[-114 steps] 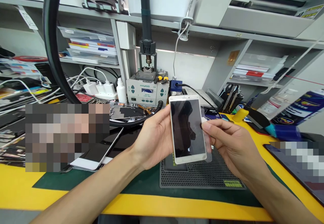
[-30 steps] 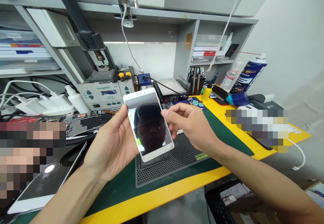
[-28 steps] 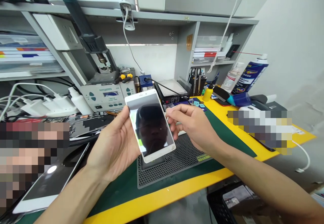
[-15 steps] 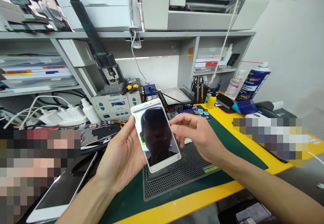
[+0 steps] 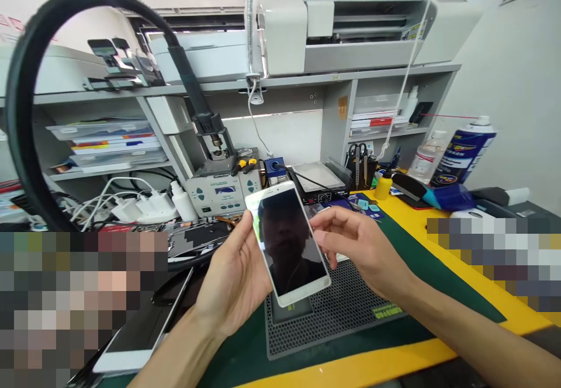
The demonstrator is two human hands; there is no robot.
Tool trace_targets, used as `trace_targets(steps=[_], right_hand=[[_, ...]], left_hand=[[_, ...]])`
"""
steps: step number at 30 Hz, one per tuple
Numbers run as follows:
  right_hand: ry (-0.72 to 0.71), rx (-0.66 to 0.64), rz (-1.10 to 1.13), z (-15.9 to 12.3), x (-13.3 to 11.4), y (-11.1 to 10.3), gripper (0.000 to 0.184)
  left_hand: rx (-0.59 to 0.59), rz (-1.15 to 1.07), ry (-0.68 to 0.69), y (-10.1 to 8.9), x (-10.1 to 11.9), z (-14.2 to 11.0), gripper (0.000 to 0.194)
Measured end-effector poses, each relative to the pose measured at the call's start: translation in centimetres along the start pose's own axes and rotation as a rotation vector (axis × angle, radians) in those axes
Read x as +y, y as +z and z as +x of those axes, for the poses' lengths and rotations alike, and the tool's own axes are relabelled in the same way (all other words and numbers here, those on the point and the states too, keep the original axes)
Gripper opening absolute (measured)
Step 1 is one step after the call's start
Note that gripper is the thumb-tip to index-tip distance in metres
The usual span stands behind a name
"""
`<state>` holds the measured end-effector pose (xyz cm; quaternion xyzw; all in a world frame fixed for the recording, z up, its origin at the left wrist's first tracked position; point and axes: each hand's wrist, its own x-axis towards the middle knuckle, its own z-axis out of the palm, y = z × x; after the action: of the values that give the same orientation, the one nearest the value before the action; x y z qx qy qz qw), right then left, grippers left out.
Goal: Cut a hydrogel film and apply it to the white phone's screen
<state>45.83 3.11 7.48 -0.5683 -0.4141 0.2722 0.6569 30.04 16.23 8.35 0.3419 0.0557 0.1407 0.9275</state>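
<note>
A white-framed smartphone (image 5: 293, 248) is tilted up in front of me, its screen dark and full of reflections. My left hand (image 5: 232, 280) is closed around its left side, thumb on the edge and palm underneath. Curled at the phone's right edge, my right hand (image 5: 362, 248) has its thumb and forefinger close together against the side; the other fingers are bent below. Under the phone lies a black honeycomb-patterned pad (image 5: 350, 300) on a green work mat (image 5: 407, 248) with a yellow border. Part of a dark flat piece (image 5: 291, 311) shows on the pad.
A white-edged tablet-like panel (image 5: 131, 350) lies left of my forearm. Behind stand a hot-air station (image 5: 219, 192) with a thick black hose, a white dropper bottle (image 5: 183, 201) and a flat-topped heating plate (image 5: 315, 177). A yellow bottle (image 5: 384, 187), spray can (image 5: 464, 151) and brush (image 5: 412, 188) are at right.
The view has shifted left and slightly up, so more of the black hose shows. Both hands keep nearly the same hold on the smartphone.
</note>
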Motion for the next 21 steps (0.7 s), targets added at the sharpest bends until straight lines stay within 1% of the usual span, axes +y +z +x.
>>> trace_targets(steps=[5, 9, 16, 21], right_hand=[[-0.011, 0.0, -0.059, -0.03, 0.45, -0.25, 0.021], [0.0, -0.008, -0.073, 0.12, 0.5, -0.49, 0.02], [0.073, -0.027, -0.007, 0.5, 0.44, -0.71, 0.017], [0.08, -0.016, 0.017, 0.37, 0.19, -0.51, 0.015]], left_hand=[[-0.045, 0.023, -0.008, -0.03, 0.01, 0.22, 0.055], [-0.018, 0.031, -0.002, -0.1, 0.09, 0.26, 0.058], [0.022, 0.024, -0.013, -0.43, 0.38, 0.76, 0.059], [-0.014, 0.023, -0.025, -0.72, 0.4, 0.87, 0.062]])
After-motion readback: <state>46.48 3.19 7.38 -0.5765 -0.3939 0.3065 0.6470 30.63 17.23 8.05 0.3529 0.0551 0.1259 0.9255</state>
